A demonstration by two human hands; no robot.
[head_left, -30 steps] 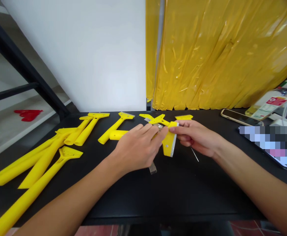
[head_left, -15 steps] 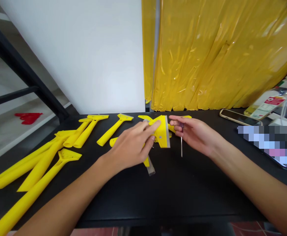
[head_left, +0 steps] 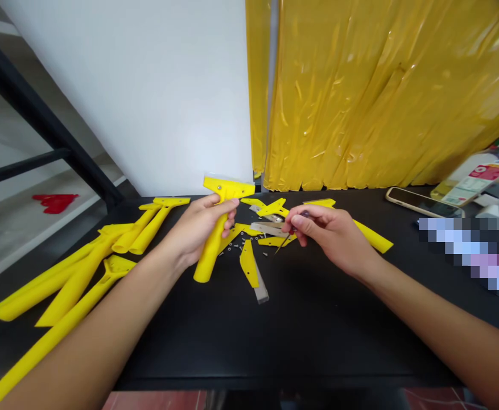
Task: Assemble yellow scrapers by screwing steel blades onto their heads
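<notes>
My left hand (head_left: 209,225) is wrapped round the neck of a yellow scraper (head_left: 210,250), its wide head with a thin blade edge pointing up and away. A thin screwdriver (head_left: 284,242) is pinched in my right hand (head_left: 317,228), its tip pointing down and left above the table. Between and beyond the hands lie several loose yellow head plates (head_left: 249,265), grey blade strips (head_left: 261,291) and small screws and nuts (head_left: 241,238). Part of another yellow handle (head_left: 375,236) shows behind my right hand.
Several yellow scraper handles (head_left: 74,273) lie on the left of the black table (head_left: 309,330). At the right are a phone (head_left: 424,203), a labelled bottle (head_left: 471,179) and a blurred-out screen (head_left: 479,256). A white panel (head_left: 147,97) and yellow wrapping (head_left: 360,102) stand behind.
My left hand has moved left with the scraper, which has turned so its head points away. My right hand has shifted slightly left, and the screwdriver has tilted. Loose parts between the hands are now exposed.
</notes>
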